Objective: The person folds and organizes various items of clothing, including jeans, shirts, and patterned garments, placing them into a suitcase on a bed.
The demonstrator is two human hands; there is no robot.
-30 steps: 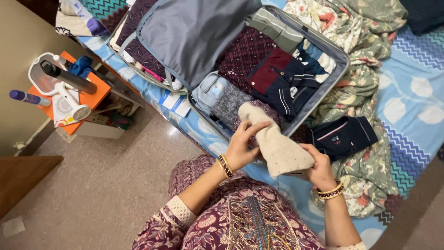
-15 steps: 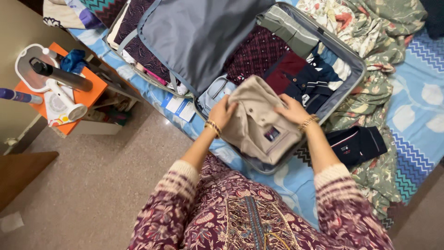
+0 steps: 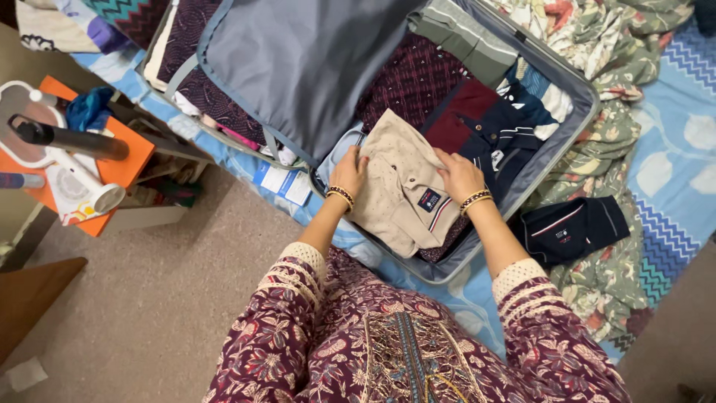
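Nearest the camera, two arms in maroon patterned sleeves with cream cuffs reach forward over the blue bedsheet (image 3: 477, 295) to an open suitcase (image 3: 574, 123). The left hand (image 3: 348, 173) lies flat on the left edge of a folded beige shirt (image 3: 399, 194), fingers together and extended, pressing rather than gripping. The right hand (image 3: 459, 175) rests palm-down on the shirt's right edge, fingers slightly spread; neither hand is closed around the cloth.

The beige shirt sits in the near left corner of the suitcase, on top of other clothing, with a small dark label patch showing near its near right side. It looks light and soft, a limp fabric that would sag and unfold if lifted by one corner. The sound places to hold it are the two long folded sides, where the hands already are, with flat palms or a pinch through all layers. It seems matte and not slippery, though the weave is hard to judge from here.

Just right of the case, a folded navy garment (image 3: 574, 227) lies on a floral blanket (image 3: 604, 276). Farther in, maroon and navy folded clothes (image 3: 477, 112) fill the case, and the grey lid liner (image 3: 306, 60) hangs over the far left half. An orange side table (image 3: 130, 160) stands at the far left.
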